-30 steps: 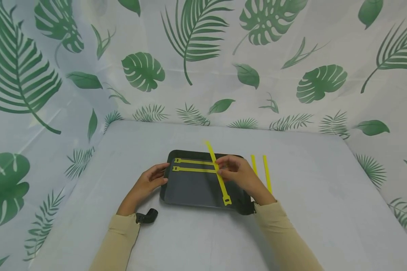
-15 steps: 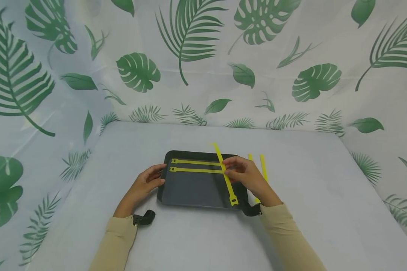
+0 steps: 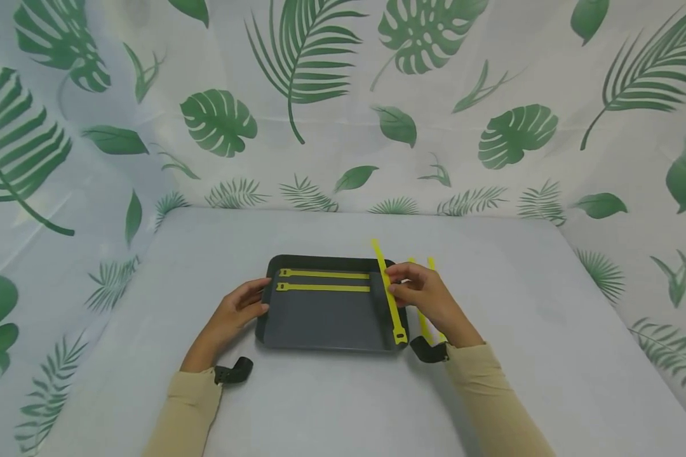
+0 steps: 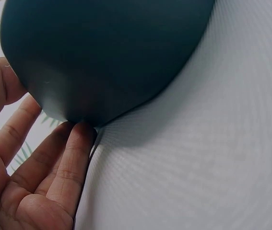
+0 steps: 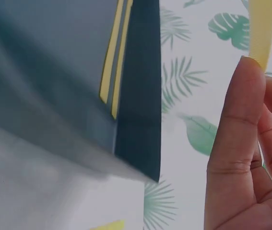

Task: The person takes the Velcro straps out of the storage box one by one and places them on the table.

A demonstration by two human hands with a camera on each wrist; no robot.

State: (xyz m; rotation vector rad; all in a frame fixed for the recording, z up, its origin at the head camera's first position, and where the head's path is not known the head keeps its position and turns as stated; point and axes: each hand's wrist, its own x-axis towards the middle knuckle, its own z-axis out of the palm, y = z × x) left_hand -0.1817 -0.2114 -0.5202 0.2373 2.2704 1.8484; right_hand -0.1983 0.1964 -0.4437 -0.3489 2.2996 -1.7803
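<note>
My right hand point(image 3: 420, 289) pinches a yellow hook-and-loop cable tie point(image 3: 390, 298) between thumb and fingers, over the right end of a dark grey baking tray point(image 3: 320, 324). The tie slants, its slotted head point(image 3: 400, 335) toward me. Two more yellow cable ties point(image 3: 323, 288) lie side by side along the tray's far side, slotted heads to the left. My left hand point(image 3: 237, 314) touches the tray's left end with extended fingers. In the left wrist view these fingers point(image 4: 76, 158) meet the tray's outer wall point(image 4: 92, 57).
Loose yellow ties point(image 3: 423, 325) lie on the white tabletop point(image 3: 331, 406) right of the tray, partly hidden by my right hand. A leaf-printed cloth point(image 3: 320, 127) stands behind and at both sides. A black wrist camera point(image 3: 429, 350) sits near the tray's front right corner.
My right hand has carried the pinched tie to the right, toward the tray's right end, uncovering the tails of the two lying ties. My left hand stays at the tray. The head view has shifted.
</note>
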